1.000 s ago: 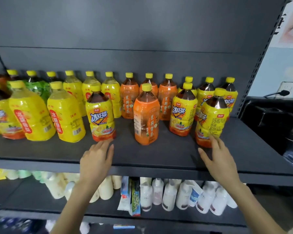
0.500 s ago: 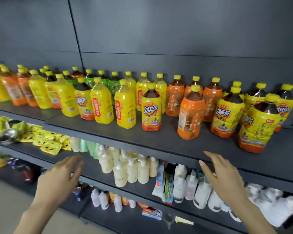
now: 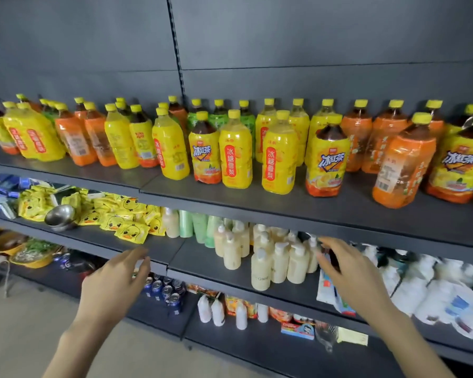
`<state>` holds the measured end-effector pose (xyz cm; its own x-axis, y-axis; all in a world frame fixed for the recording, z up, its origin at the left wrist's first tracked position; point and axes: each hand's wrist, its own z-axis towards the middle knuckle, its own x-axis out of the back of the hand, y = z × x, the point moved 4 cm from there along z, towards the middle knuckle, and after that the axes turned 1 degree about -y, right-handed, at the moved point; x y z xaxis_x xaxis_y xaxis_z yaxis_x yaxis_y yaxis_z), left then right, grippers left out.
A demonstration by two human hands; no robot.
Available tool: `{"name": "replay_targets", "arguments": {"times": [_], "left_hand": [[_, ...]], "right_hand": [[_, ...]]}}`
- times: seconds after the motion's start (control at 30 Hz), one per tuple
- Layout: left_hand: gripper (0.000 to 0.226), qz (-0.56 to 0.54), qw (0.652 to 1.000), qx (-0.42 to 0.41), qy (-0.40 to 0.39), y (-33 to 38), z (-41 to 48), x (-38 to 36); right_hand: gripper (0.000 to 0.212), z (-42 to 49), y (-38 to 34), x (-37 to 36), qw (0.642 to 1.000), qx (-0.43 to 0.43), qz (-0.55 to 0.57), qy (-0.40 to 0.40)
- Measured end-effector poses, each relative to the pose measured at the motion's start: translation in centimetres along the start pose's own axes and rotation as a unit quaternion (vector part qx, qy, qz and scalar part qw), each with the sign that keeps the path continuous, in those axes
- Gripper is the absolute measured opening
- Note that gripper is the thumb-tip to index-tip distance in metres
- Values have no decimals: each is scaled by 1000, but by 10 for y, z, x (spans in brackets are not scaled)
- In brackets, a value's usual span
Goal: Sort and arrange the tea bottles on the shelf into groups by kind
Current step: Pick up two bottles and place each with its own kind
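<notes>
Both hands hang in front of the lower shelves, below the tea, and neither touches a bottle. The left hand [image 3: 115, 279] has a loose, open grip, fingers relaxed and pointing up toward a shelf edge. The right hand [image 3: 350, 274] is blurred, its fingers a little bent, and its grip looks empty too. This reads as a pause to survey the row, not a reach.

The tea bottles stand upright on the top shelf [image 3: 284, 211], in a back row against the panel and a looser front row nearer the edge. The kinds are mixed. At the front an iced-tea bottle [image 3: 204, 151] stands just beside a pear-drink bottle [image 3: 235, 154], then come a second pear-drink bottle [image 3: 278, 156], a second iced-tea bottle [image 3: 327, 159] and, further right, an orange-label bottle [image 3: 402, 165]. Green-label bottles [image 3: 221, 118] sit behind them, partly hidden. Left of the upright post [image 3: 175, 64], orange and yellow labels are mixed as well.

The front bottles stand within easy reach, which would suit picking them out and regrouping them. Judging by the mix, the sorting is probably at an early stage.

Underneath, duck-print packets [image 3: 126, 227] and a steel bowl [image 3: 60, 215] lie on the next shelf, with cream pump bottles [image 3: 279, 260] standing to the left of the right hand
</notes>
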<state>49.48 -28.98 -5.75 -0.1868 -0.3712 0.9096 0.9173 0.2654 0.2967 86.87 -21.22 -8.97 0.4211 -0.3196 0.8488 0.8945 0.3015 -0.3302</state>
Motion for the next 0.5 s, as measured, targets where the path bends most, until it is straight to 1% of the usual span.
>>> {"name": "replay_targets", "arguments": {"times": [0.13,0.23,0.33,0.43,0.5], "left_hand": [[31,0,1000,11,-17,-47,21,3],[31,-13,999,27,-24,-78,35,2],[29,-16,999,41,-19,-109,56,-1],[27,-12,999,52,-13,-138,83,-4],[28,-9,999,52,-10,-157,104,-6]], "right_hand": [[34,7,-48,-28,1000,-13,-3,-17],[38,24,-81,-48,999,-5,-20,-43],[44,52,-113,-70,997,29,-26,-60],[39,85,-147,-91,996,48,-28,-68],[41,106,-167,-110,996,51,-30,-73]]}}
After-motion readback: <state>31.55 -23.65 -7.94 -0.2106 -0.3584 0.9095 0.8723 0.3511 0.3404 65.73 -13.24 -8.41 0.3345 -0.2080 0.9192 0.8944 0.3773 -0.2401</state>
